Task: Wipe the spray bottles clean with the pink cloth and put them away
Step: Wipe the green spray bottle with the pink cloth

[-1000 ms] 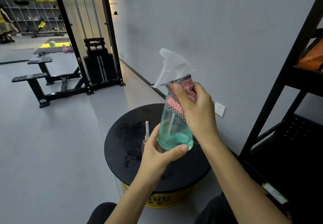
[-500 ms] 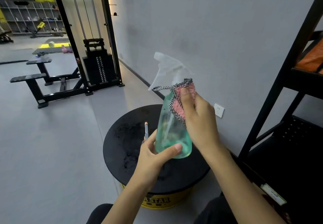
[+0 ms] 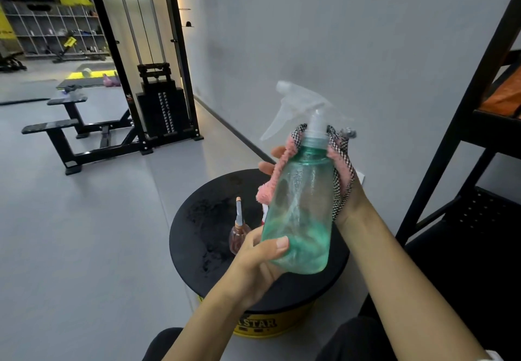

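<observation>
While cloth (image 3: 339,174) moved behind bottle (image 3: 300,214), wrapped shoulder from far side, pink edge showing both flanks. Right hand (image 3: 345,201) clasped cloth against glass; left hand (image 3: 255,260) gripped base, held above stool (image 3: 197,228). Likely mid-wipe, back face now covered. Versus earlier: right hand was in front, over neck; bottle since turned, trigger more upright. Small bottle (image 3: 238,235) untouched on stool.

This is a gym. At about ten o'clock a cable machine (image 3: 158,59) stands against the grey wall (image 3: 338,36), its weight stack (image 3: 165,112) at its foot, with black padded benches (image 3: 64,112) beside it. Farther back at eleven o'clock are cubby shelves (image 3: 56,31), a yellow floor mat (image 3: 87,74) and pink dumbbells (image 3: 108,80). Grey flooring (image 3: 70,234) runs throughout.
</observation>
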The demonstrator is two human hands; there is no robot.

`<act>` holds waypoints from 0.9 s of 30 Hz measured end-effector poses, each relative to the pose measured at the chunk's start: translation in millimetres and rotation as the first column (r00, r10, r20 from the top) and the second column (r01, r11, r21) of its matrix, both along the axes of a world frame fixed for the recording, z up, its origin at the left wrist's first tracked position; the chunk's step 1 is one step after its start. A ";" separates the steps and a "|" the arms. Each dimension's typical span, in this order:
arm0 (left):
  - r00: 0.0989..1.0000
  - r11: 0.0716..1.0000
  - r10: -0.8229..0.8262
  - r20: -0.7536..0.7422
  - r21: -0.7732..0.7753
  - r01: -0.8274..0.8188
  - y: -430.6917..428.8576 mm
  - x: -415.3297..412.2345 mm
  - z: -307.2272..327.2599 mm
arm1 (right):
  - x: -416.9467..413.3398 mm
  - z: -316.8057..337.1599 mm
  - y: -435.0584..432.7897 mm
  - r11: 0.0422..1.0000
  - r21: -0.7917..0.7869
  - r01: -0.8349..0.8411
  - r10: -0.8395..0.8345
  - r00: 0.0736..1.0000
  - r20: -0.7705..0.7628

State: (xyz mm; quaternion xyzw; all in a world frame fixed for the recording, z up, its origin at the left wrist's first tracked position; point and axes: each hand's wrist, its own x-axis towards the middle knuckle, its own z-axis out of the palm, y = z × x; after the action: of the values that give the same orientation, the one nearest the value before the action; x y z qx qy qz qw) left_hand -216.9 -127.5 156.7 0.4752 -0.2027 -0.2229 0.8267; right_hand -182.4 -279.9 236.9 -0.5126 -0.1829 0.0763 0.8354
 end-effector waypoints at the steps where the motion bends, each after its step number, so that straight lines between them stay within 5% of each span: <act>1: 1.000 1.000 -0.018 -0.019 -0.015 0.018 -0.4 -0.2 -0.8 | -1.3 -0.9 0.9 1.000 0.026 -0.015 0.016 1.000 -0.012; 6: 0.998 0.998 0.046 -0.050 -0.031 -0.048 -2.0 1.4 -4.8 | 0.8 -6.0 1.2 0.991 -0.132 0.008 -0.005 1.000 0.022; 12: 0.982 0.982 0.189 -0.003 0.014 -0.189 -0.2 1.3 -3.9 | -8.7 1.2 4.6 0.897 -0.271 0.349 -0.318 0.936 0.151; 18: 0.933 0.940 0.322 0.158 0.066 -0.335 -0.1 3.4 -2.4 | -14.1 3.9 18.2 0.723 -0.354 0.593 -0.480 0.801 0.358; 24: 0.886 0.903 0.397 0.240 0.072 -0.424 -2.6 4.2 -2.3 | -20.5 0.9 31.5 0.410 -0.413 0.813 -0.596 0.581 0.554; 27: 0.900 0.916 0.367 0.233 0.077 -0.393 1.2 5.9 -3.3 | -21.4 2.2 29.7 0.503 -0.401 0.766 -0.583 0.643 0.496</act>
State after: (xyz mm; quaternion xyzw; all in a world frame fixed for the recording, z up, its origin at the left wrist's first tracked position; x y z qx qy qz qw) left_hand -211.0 -126.3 153.4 0.5764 -0.1797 -0.0165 0.7970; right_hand -203.8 -250.2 239.1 -0.7753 -0.0560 -0.2861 0.5603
